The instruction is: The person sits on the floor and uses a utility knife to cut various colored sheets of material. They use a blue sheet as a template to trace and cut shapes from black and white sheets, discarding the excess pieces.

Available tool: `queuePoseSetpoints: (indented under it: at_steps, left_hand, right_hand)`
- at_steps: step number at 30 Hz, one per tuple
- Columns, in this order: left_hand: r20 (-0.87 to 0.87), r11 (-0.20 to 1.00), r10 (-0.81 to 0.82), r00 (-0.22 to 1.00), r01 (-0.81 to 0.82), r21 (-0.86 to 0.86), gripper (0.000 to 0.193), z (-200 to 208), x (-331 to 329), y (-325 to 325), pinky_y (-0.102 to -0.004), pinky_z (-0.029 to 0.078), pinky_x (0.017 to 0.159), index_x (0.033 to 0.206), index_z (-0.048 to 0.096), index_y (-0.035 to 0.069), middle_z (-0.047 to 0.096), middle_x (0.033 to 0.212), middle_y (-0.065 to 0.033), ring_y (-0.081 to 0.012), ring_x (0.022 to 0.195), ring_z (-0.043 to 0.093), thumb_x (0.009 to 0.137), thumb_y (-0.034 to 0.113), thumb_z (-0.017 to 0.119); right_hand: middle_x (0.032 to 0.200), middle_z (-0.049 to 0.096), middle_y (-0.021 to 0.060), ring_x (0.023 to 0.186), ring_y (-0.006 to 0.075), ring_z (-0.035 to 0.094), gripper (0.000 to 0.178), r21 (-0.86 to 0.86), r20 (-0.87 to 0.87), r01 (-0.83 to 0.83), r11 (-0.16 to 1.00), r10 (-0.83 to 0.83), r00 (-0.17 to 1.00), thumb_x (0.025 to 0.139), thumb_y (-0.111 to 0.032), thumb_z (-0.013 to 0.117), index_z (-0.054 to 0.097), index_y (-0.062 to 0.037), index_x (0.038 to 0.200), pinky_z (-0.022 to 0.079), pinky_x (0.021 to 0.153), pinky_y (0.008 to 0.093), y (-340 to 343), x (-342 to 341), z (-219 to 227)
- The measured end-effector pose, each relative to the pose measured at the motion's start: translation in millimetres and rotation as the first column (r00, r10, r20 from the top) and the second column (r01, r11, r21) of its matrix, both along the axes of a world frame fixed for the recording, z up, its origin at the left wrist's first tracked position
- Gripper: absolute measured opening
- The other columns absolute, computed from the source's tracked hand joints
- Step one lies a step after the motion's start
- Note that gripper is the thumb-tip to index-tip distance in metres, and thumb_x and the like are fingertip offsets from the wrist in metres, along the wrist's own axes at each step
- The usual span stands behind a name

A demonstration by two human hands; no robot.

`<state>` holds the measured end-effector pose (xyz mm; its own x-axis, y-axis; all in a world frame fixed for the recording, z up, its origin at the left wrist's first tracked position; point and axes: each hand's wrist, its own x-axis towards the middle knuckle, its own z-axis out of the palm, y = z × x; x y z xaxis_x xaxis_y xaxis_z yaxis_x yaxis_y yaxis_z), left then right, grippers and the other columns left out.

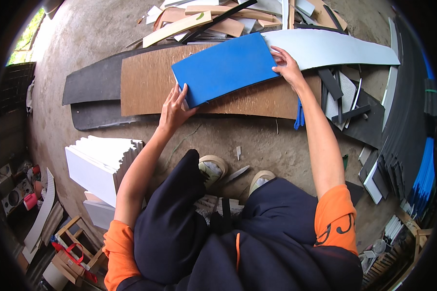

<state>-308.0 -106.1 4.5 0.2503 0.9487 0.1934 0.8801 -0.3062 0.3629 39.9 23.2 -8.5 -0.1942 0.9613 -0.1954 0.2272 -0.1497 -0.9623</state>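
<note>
A blue rectangular foam-like sheet (pixel 226 70) lies at a slant over a brown wooden board (pixel 145 82). My left hand (pixel 174 109) grips its lower left corner, thumb on the upper face and fingers at the left edge. At the opposite end, my right hand (pixel 287 69) holds the right edge, with the thumb near the lower corner and the fingers farther up. The right end of the blue sheet adjoins a long pale sheet (pixel 335 48). Dark sheets (pixel 93 80) stick out from under the board on the left. Whether the blue sheet touches the board all along is unclear.
A knife-like blade (pixel 238 173) lies on the concrete floor between my shoes. Stacked white sheets (pixel 92 165) stand beside my left forearm. Mixed offcuts (pixel 218 24) are heaped beyond the board. Black strips (pixel 342 97) and long dark sheets (pixel 405 106) lie at the right.
</note>
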Motion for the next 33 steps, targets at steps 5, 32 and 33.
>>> queuePoseSetpoints:
  at_steps: [5, 32, 33]
  left_hand:
    - [-0.01, 1.0, -0.006, 1.0, 0.006, -0.004, 0.076, -0.4, -0.5, -1.0, -0.0373, 0.041, 0.091, 0.122, 0.043, 0.003, 0.041, 0.123, -0.0266, -0.0346, 0.113, 0.044, 0.056, 0.019, 0.077]
    - [0.432, 0.619, 0.776, 0.459, -0.422, -0.662, 0.059, -2.6, 10.2, 27.3, -0.0295, 0.049, 0.076, 0.111, 0.042, -0.007, 0.057, 0.099, -0.0208, -0.0214, 0.087, 0.059, 0.068, 0.017, 0.073]
    - [0.582, 0.651, 0.744, 0.328, -0.162, -0.742, 0.068, -6.6, 0.4, 31.0, -0.0293, 0.049, 0.074, 0.114, 0.036, -0.01, 0.058, 0.098, -0.0196, -0.0198, 0.086, 0.059, 0.065, 0.017, 0.075]
  right_hand:
    - [0.113, 0.054, 0.0052, 0.097, 0.0172, 0.048, 0.065, 0.034, -0.027, -0.007, 0.999, 0.007, 1.0, 0.061, 0.011, 0.055, 0.048, -0.0148, 0.12, 0.042, 0.083, 0.0282, -1.9, -1.1, 0.7]
    - [0.111, 0.047, 0.0034, 0.102, 0.0204, 0.047, 0.055, 0.131, 0.562, -0.029, 0.991, -0.05, 0.826, 0.07, -0.002, 0.061, 0.043, -0.0192, 0.119, 0.039, 0.087, 0.0364, 4.7, -6.6, -29.3]
    - [0.111, 0.047, 0.0035, 0.102, 0.0208, 0.047, 0.055, 0.13, 0.565, -0.033, 0.991, -0.047, 0.824, 0.07, -0.002, 0.061, 0.043, -0.0193, 0.119, 0.039, 0.087, 0.0368, 5.3, -7.6, -30.0]
